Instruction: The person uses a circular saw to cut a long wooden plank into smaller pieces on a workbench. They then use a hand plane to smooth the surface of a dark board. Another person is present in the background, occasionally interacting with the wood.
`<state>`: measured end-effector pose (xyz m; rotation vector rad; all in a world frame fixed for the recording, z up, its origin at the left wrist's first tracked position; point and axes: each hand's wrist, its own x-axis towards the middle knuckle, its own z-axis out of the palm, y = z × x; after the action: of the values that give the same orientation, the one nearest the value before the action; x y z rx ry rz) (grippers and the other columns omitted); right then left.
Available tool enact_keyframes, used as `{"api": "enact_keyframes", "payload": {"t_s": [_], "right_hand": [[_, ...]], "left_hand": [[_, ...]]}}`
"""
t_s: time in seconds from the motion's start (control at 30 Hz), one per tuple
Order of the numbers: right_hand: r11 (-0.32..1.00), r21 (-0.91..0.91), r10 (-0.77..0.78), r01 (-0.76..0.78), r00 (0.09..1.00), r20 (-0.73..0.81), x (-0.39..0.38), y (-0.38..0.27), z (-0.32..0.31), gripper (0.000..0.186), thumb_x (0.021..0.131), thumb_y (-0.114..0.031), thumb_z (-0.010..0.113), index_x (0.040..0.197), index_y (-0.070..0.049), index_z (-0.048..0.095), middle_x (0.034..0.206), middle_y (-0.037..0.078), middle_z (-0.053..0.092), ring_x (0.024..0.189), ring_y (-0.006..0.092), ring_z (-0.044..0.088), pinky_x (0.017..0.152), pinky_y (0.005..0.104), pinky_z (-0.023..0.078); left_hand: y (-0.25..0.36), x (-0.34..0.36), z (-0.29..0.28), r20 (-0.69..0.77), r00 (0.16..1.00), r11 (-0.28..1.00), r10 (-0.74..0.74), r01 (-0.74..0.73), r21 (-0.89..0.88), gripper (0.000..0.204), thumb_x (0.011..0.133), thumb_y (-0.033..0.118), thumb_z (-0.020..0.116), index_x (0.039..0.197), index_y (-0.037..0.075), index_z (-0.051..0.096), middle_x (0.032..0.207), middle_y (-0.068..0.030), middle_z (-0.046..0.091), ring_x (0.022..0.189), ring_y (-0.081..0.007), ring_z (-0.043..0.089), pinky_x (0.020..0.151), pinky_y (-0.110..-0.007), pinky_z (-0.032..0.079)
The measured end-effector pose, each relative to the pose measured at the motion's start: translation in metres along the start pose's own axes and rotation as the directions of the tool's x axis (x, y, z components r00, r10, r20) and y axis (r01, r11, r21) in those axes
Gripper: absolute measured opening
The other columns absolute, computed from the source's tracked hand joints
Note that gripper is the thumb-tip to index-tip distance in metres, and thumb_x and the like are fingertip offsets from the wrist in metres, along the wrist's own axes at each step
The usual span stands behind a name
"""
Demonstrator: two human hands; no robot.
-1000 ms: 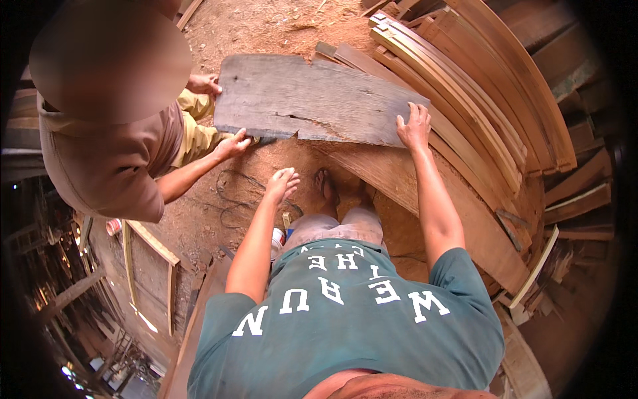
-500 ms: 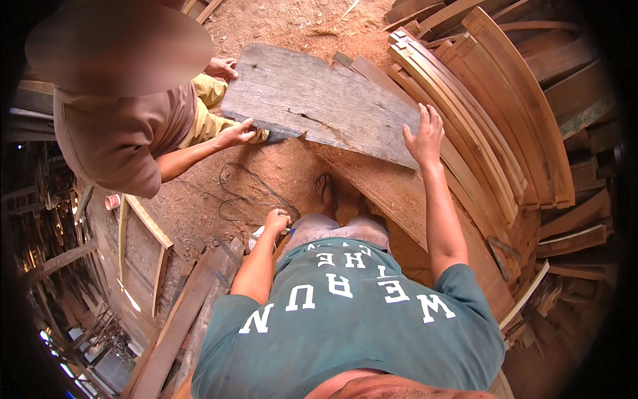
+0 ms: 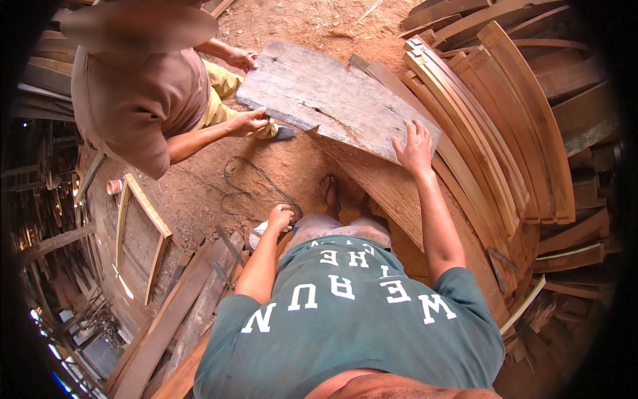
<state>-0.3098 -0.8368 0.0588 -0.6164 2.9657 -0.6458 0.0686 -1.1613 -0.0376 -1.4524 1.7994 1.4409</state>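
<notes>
My right hand lies on the right end of a weathered grey plank, its fingers spread over the top face. A co-worker's two hands hold that plank's left end; the other one is at the far corner. My left hand is closed down by my left thigh, beside a white container and a dark cord. What it grips, if anything, I cannot make out.
The co-worker stands at upper left. Curved timber pieces lie stacked on the right, near a broad board beneath the plank. Loose boards lie at lower left, with a light wooden frame. Sawdust covers the floor.
The plank has shifted a little right, its left end further up the view. My left hand has dropped toward my thigh and closed. My right hand has moved slightly down with fingers spread.
</notes>
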Motion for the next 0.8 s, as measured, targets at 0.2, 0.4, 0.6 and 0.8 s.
{"api": "enact_keyframes", "payload": {"t_s": [0.2, 0.4, 0.6, 0.8], "right_hand": [[1.0, 0.002, 0.001, -0.001, 0.995, -0.098, -0.023, -0.03, -0.02, 0.059, 0.087, -0.021, 0.079, 0.14, -0.004, 0.057, 0.134, 0.02, 0.053, 0.128, 0.0388, 0.049, 0.109, 0.0525, 0.041], [0.985, 0.092, -0.111, 0.146, 0.943, -0.313, -0.042, -0.077, -0.103, 0.058, 0.086, -0.02, 0.079, 0.138, -0.005, 0.058, 0.133, 0.017, 0.055, 0.123, 0.0375, 0.052, 0.106, 0.0496, 0.042], [0.983, 0.125, -0.108, 0.135, 0.973, -0.204, -0.039, -0.081, -0.093, 0.052, 0.088, -0.022, 0.077, 0.134, -0.005, 0.061, 0.137, 0.018, 0.055, 0.129, 0.0375, 0.05, 0.109, 0.05, 0.041], [0.947, 0.172, -0.264, 0.271, 0.963, -0.064, -0.009, -0.109, 0.008, 0.045, 0.09, -0.021, 0.074, 0.131, -0.005, 0.063, 0.139, 0.019, 0.055, 0.134, 0.039, 0.048, 0.109, 0.0515, 0.041]], "left_hand": [[-0.027, 0.011, -0.009, 0.008, 1.0, 0.997, -0.002, 0.001, 0.082, 0.04, 0.09, 0.013, 0.07, 0.126, -0.004, 0.068, 0.107, -0.0166, 0.076, 0.087, -0.0221, 0.072, 0.081, -0.035, 0.057], [-0.043, 0.012, -0.02, -0.001, 0.998, 0.995, -0.057, 0.057, 0.086, 0.039, 0.092, 0.016, 0.07, 0.127, -0.002, 0.069, 0.113, -0.0158, 0.076, 0.098, -0.0258, 0.072, 0.087, -0.037, 0.057], [0.011, 0.006, -0.017, 0.183, 0.976, 0.954, -0.12, 0.164, -0.252, 0.045, 0.102, 0.022, 0.06, 0.141, 0.001, 0.057, 0.127, -0.0143, 0.071, 0.11, -0.0254, 0.07, 0.092, -0.04, 0.055], [0.062, -0.001, -0.013, 0.143, 0.988, 0.998, 0.058, -0.052, -0.045, 0.046, 0.101, 0.022, 0.065, 0.14, -0.001, 0.059, 0.127, -0.0171, 0.072, 0.116, -0.0261, 0.07, 0.097, -0.039, 0.054]]}}
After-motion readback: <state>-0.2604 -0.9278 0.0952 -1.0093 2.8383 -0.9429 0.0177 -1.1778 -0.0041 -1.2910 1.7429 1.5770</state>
